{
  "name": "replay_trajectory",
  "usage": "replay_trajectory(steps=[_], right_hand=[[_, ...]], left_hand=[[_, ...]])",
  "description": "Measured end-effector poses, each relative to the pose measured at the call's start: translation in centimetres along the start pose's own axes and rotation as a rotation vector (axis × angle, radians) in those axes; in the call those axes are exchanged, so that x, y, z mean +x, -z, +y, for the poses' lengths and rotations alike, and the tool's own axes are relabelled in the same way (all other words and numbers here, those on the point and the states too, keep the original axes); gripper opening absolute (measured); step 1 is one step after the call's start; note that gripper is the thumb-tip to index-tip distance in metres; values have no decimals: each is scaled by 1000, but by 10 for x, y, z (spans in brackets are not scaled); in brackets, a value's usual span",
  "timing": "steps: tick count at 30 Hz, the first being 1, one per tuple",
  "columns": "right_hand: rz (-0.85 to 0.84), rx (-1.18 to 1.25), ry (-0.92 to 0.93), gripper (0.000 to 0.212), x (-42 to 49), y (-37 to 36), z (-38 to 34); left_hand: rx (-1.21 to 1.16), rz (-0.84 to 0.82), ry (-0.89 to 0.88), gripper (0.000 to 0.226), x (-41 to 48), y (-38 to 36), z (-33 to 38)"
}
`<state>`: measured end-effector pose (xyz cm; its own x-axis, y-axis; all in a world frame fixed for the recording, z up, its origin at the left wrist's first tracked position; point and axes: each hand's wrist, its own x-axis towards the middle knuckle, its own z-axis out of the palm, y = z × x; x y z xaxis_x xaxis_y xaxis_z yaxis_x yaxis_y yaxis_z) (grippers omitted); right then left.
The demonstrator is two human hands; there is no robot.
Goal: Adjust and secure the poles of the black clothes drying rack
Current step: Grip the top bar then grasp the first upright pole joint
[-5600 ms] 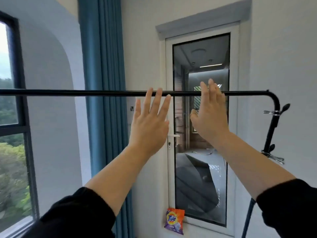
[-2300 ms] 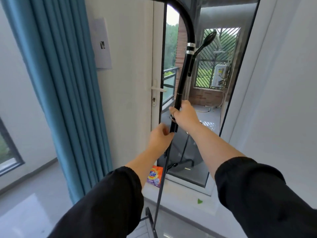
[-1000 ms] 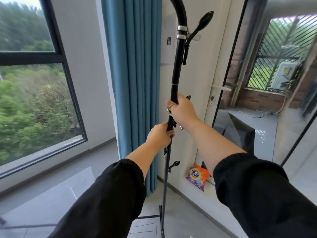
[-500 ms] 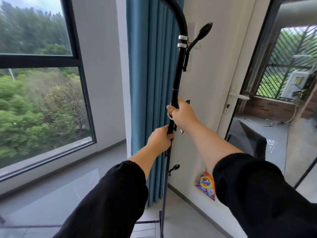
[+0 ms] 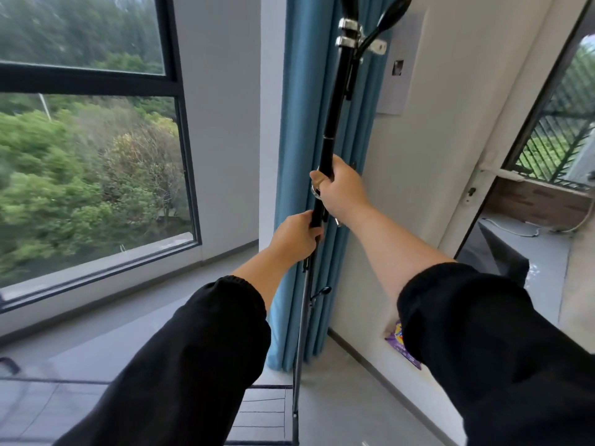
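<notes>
The black upright pole (image 5: pixel 338 101) of the clothes drying rack stands in front of me, running from the top edge down to the rack's base (image 5: pixel 264 413). My right hand (image 5: pixel 343 188) is closed around the pole at mid height, over a silver clamp ring. Just below it, my left hand (image 5: pixel 297 236) grips the thinner lower section of the same pole. Two silver rings and a black side hook (image 5: pixel 386 17) sit near the pole's top. A smaller black hook (image 5: pixel 322 292) sticks out lower down.
A blue curtain (image 5: pixel 299 130) hangs right behind the pole. A large window (image 5: pixel 90 156) fills the left. A white wall with a grey panel (image 5: pixel 399 66) and a glass door (image 5: pixel 547 156) are on the right. A purple detergent bag (image 5: pixel 401 344) lies by the wall.
Both hands went from the top horizontal bar to the right upright pole and now grip it. Over the last second the grip is unchanged while my view swung left and closer.
</notes>
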<state>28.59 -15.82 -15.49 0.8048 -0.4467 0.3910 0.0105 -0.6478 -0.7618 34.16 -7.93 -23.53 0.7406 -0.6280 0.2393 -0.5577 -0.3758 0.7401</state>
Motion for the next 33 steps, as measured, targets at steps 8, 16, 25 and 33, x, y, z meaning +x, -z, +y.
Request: replay_trajectory(steps=[8, 16, 25, 33], right_hand=[[-39, 59, 64, 6, 12, -27, -17], [-89, 29, 55, 8, 24, -22, -13], [-205, -298, -54, 68, 36, 21, 1], [236, -83, 210, 55, 38, 68, 38]], left_hand=[[9, 31, 14, 19, 14, 25, -32], [-71, 5, 45, 20, 19, 36, -37], [-203, -173, 232, 32, 26, -40, -60], [-183, -69, 274, 18, 53, -63, -62]])
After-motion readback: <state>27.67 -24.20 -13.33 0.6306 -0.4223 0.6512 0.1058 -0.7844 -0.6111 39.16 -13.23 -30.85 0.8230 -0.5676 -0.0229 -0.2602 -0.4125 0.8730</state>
